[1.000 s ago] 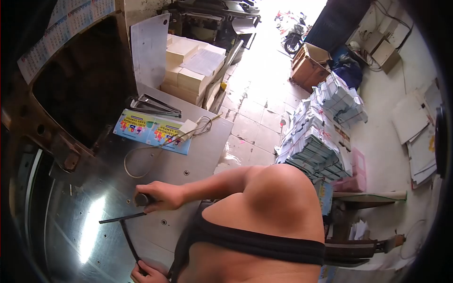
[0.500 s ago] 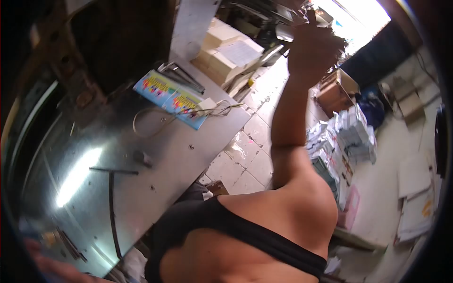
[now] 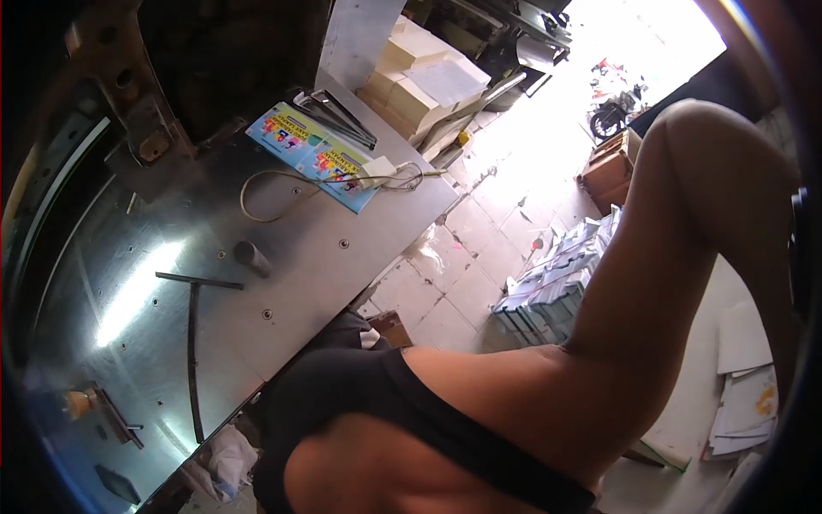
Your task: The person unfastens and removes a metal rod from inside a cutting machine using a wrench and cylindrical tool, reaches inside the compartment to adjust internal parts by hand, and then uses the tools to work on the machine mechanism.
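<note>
Neither of my hands shows now. My right arm (image 3: 646,257) is raised and bent at the elbow, and its forearm runs down along the right edge, with the hand out of sight. A short dark bar (image 3: 218,283) and a long dark bar (image 3: 193,368) lie in a T shape on the metal table (image 3: 317,274). Near them stands a dark cylinder (image 3: 253,259). Colourful blue and yellow booklets (image 3: 300,146) lie farther back, beside a metal frame (image 3: 342,120), with a white block (image 3: 377,173) and looped cable at their edge.
Stacks of cream paper (image 3: 428,77) stand behind the table. Bundled papers (image 3: 548,283) and a cardboard box (image 3: 611,170) are on the tiled floor (image 3: 488,231). Small tools (image 3: 116,417) lie at the table's lower left. A motorbike (image 3: 612,111) is in the background.
My right hand has let go of the cylinder, lifted away and left the view. My left hand has released the long bar and gone out of view. The view has turned.
</note>
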Demonstrator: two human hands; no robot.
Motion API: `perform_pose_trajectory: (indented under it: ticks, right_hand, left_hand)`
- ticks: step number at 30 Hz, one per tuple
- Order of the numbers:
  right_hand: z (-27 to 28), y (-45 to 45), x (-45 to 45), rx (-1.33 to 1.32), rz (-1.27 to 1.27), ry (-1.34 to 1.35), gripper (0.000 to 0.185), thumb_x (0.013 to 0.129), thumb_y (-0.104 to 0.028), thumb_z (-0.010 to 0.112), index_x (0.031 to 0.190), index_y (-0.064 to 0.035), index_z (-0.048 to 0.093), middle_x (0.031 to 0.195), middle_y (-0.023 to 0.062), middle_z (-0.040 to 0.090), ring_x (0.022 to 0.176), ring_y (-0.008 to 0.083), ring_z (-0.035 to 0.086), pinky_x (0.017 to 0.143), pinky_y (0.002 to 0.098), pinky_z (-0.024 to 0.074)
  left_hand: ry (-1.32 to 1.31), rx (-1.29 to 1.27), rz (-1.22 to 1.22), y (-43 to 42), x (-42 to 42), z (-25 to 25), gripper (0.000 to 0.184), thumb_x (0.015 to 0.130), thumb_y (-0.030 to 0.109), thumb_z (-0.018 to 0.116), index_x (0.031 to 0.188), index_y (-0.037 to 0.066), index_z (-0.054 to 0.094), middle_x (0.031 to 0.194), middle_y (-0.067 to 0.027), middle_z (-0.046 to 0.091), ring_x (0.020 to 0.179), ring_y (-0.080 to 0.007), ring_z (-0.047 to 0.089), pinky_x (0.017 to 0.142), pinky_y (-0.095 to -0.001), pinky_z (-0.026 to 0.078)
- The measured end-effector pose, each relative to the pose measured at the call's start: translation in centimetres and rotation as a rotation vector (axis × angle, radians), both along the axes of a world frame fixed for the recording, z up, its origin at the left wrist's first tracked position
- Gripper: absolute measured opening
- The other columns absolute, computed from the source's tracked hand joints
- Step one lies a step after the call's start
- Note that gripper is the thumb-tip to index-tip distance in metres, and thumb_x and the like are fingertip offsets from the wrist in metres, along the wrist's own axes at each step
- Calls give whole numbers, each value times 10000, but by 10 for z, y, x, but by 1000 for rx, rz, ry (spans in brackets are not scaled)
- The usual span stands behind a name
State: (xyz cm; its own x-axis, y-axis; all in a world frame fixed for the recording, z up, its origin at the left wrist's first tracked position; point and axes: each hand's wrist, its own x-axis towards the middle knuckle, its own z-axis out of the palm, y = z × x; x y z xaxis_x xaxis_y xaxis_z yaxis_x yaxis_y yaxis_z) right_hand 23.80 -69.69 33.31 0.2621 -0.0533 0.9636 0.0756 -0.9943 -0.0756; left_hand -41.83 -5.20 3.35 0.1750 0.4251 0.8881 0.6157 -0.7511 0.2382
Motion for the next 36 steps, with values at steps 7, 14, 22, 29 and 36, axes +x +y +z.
perform_pose_trajectory:
  ticks: [7, 14, 22, 29, 36]
  right_hand:
    - [-23, -19, 23, 54, -75, 65, 379, 974, -149, 587, 1317, 14, 580, 1257, 146, 612, 1117, 285, 611, 979, 403, 479]
    - [-90, 22, 67, 97, -26, 155, 369, 953, -148, 610, 1284, 15, 595, 1220, 144, 620, 1085, 290, 616, 955, 406, 484]
    - [-127, 47, 122, 67, 34, 235, 358, 929, -148, 636, 1246, 16, 611, 1178, 142, 629, 1049, 295, 623, 927, 409, 489]
    - [-135, 56, 136, 82, 98, 246, 349, 908, -148, 659, 1213, 17, 626, 1141, 141, 637, 1017, 300, 628, 903, 412, 494]
    - [-152, 69, 144, 93, 138, 276, 340, 887, -147, 681, 1181, 19, 641, 1104, 139, 644, 986, 305, 633, 879, 415, 499]
  left_hand:
    - [20, -39, -13, -13, 33, -19, 454, 1081, 256, 437, 1351, -85, 567, 1329, -173, 604, 1224, -277, 586, 1051, -407, 427]
    - [36, -75, -15, -20, 56, -22, 458, 1069, 271, 461, 1343, -79, 572, 1295, -163, 611, 1193, -270, 592, 1025, -401, 435]
    - [52, -86, -10, -19, 73, -6, 464, 1055, 289, 488, 1333, -71, 578, 1255, -152, 619, 1157, -262, 598, 996, -395, 444]
    - [53, -86, 18, -18, 77, 0, 470, 1043, 304, 512, 1325, -65, 583, 1221, -143, 626, 1126, -255, 603, 970, -389, 452]
    - [69, -68, 58, -28, 81, 6, 477, 1031, 320, 535, 1317, -59, 588, 1186, -133, 633, 1095, -248, 608, 944, -384, 460]
